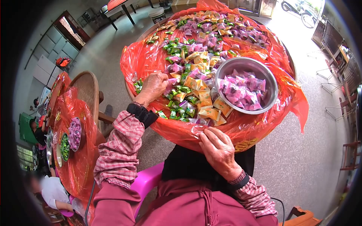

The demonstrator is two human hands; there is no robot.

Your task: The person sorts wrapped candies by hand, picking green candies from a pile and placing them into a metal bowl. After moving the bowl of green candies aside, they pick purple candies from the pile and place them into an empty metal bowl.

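Small wrapped candies in purple, green (183, 109) and yellow-orange (205, 98) lie heaped on a large round tray lined with red plastic sheeting (141, 60). My left hand (152, 88) reaches over the tray's left part. Its fingers are closed at a purple-wrapped candy (171, 85), partly hidden by the fingertips. My right hand (218, 150) rests on the plastic at the near edge, fingers stretched out together, with no candy seen in it. A metal bowl (274, 90) stands on the tray to the right, holding purple-wrapped candies (245, 88).
At the left, a second red-covered table (85, 158) bears bowls of purple (75, 133) and green candies (65, 147). A person in a white top (54, 190) sits beside it. A pink chair (149, 180) is under me. Folding frames (332, 71) line the right wall.
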